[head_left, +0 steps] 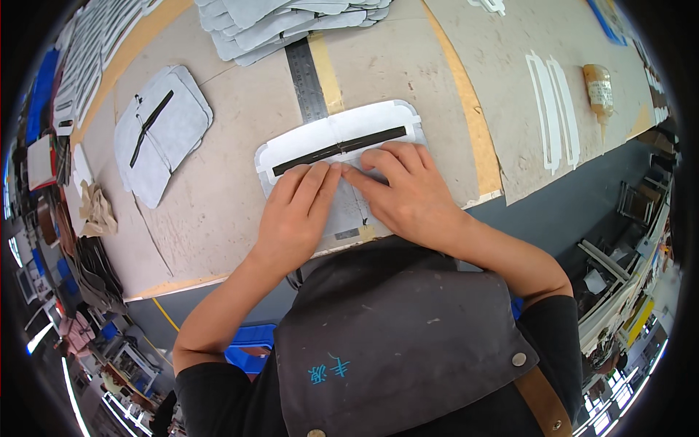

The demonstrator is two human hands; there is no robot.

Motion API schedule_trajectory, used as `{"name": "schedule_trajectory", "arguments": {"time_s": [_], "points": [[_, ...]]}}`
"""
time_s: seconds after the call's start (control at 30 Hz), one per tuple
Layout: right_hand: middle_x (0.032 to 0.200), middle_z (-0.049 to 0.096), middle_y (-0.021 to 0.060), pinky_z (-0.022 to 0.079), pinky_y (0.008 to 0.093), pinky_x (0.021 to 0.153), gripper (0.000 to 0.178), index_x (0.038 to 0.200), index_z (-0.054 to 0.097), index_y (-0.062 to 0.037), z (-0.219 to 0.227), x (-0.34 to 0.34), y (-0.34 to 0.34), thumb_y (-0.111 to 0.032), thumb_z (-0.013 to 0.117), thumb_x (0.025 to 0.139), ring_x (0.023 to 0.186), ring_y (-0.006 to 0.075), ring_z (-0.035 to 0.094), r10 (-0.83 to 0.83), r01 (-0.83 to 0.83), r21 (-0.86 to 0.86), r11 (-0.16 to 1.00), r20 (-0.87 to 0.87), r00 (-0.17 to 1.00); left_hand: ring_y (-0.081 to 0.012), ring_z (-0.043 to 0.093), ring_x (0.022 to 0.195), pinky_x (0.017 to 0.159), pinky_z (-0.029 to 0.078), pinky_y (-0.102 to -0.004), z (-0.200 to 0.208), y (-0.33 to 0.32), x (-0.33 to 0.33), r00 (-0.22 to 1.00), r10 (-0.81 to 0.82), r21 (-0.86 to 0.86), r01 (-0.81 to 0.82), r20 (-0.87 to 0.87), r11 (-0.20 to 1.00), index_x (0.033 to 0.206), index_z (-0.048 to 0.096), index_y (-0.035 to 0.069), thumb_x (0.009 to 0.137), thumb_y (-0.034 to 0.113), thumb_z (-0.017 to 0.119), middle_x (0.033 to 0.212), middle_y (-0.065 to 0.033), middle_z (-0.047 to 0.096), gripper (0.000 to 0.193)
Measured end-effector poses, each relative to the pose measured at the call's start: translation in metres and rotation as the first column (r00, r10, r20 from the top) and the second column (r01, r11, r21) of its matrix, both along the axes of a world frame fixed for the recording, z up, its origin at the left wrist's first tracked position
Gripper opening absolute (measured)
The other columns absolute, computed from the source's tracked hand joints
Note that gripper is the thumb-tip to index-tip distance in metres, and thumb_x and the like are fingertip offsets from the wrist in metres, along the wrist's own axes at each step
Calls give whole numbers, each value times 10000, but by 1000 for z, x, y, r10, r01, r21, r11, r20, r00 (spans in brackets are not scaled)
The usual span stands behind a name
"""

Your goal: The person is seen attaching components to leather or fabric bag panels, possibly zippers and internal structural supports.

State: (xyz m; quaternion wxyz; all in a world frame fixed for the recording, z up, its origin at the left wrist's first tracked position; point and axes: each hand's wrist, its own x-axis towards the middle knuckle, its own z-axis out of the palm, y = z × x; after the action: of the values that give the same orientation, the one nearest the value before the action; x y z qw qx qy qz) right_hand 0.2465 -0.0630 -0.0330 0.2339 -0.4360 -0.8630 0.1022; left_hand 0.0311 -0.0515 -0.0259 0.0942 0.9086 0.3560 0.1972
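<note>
A pale grey flat panel with rounded corners lies in front of me at the table's near edge. A long black strip runs across it, and a thin cord crosses the strip near its middle. My left hand is closed on the panel just below the strip, its fingers close together. Opposite it, my right hand is also closed there, fingers bent and thumb pointing inward. The two hands' tips almost meet under the strip's centre. Whatever lies beneath the fingers is hidden.
Similar panels form a small stack at left and a larger pile at the back. A dark metal ruler lies beyond the panel. White strips and an amber glue bottle are at right. Crumpled brown paper sits far left.
</note>
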Motion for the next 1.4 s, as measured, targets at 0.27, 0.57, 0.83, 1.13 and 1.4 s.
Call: {"name": "schedule_trajectory", "arguments": {"time_s": [0.27, 0.57, 0.83, 1.13, 1.4], "points": [[1187, 532, 78, 418, 407, 930, 492, 1264, 623, -66, 5, 5, 0, -77, 694, 777, 1100, 288, 497, -50, 21, -204, 979, -142, 989, -300, 534, 1039, 888, 485, -383, -3, -5, -2, 995, 39, -35, -43, -89, 998, 1253, 596, -56, 765, 35, 597, 1247, -149, 540, 496], [1326, 514, 81, 411, 398, 977, 484, 1271, 585, -26, 5, 1, -3, -177, 686, 821, 1205, 279, 466, -21, 29, -89, 996, 88, 996, -322, 515, 1234, 990, 454, -400, 2, -9, 6, 990, -36, -86, 25, -133, 996, 1323, 549, -54, 836, 73, 547, 1391, -172, 516, 503], [1502, 431, 74, 331, 406, 1127, 552, 1393, 501, -49, 16, 31, -6, -175, 636, 872, 1394, 237, 389, 97, -57, -204, 977, 192, 977, -354, 467, 1327, 1083, 412, -443, 8, -26, -20, 982, 68, -134, -91, -174, 987, 1331, 521, -77, 822, 31, 590, 1424, -211, 496, 525], [1516, 434, 69, 306, 408, 1158, 569, 1418, 483, -58, 19, 46, -6, -172, 635, 882, 1416, 225, 387, 87, -33, -226, 974, 229, 970, -352, 507, 1265, 973, 467, -423, 14, -32, -34, 967, 122, -83, -144, -224, 986, 1315, 534, -60, 747, 13, 684, 1422, -185, 509, 593], [1304, 557, 145, 430, 404, 1006, 453, 1274, 580, 2, 18, 50, 11, -56, 659, 832, 1178, 335, 538, -5, 0, -144, 990, -37, 999, -344, 580, 1091, 899, 495, -402, 13, -1, -42, 973, 192, -112, -178, 127, 978, 1201, 602, -32, 760, -63, 685, 1248, -167, 597, 450]]}}
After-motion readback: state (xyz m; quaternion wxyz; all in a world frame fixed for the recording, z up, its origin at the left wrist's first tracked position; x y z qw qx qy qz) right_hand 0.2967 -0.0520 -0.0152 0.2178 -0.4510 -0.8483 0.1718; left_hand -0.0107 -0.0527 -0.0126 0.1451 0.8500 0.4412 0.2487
